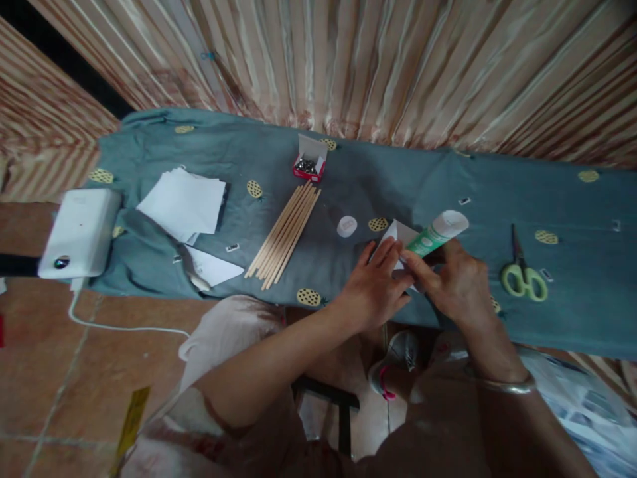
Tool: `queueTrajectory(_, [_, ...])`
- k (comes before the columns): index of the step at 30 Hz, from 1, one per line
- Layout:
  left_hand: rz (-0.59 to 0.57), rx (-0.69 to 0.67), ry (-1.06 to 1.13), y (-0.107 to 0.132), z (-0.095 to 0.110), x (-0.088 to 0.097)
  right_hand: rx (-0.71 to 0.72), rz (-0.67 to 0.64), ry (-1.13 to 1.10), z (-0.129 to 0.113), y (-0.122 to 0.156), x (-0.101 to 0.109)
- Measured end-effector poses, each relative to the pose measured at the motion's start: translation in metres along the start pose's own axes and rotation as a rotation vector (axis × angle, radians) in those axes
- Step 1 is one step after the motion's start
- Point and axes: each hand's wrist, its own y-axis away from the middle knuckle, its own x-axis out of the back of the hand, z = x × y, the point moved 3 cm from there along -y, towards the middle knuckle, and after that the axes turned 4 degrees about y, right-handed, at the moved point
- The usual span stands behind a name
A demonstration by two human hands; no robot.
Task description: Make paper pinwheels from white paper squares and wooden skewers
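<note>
My right hand (460,282) is wrapped round a green and white glue stick (432,239), which is tilted with its lower end at a folded white paper (402,234). My left hand (373,292) lies over this paper, fingers stretched out and pressing on it near the table's front edge. The two hands nearly meet there, and they hide much of the paper and the stick's lower end. A round white cap (347,226) rests on the cloth just left of the paper.
Thin wooden sticks (286,236) lie left of my hands, below an open red box (309,159) of small metal pieces. Farther left are stacked white papers (192,202), a folded sheet (213,267) and a white device (82,232) with a cable. Green-handled scissors (522,275) lie right.
</note>
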Motion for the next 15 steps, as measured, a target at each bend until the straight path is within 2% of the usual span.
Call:
queueTrajectory(5, [-0.049,0.02,-0.024,-0.0012,0.0016,0.0024,-0.008,-0.014,0.023,0.0027,0.0025,-0.0007])
queueTrajectory(15, [0.002,-0.004,0.002,-0.0019,-0.0012,-0.0034,0.022,0.001,-0.01,0.0044,0.0042,0.0014])
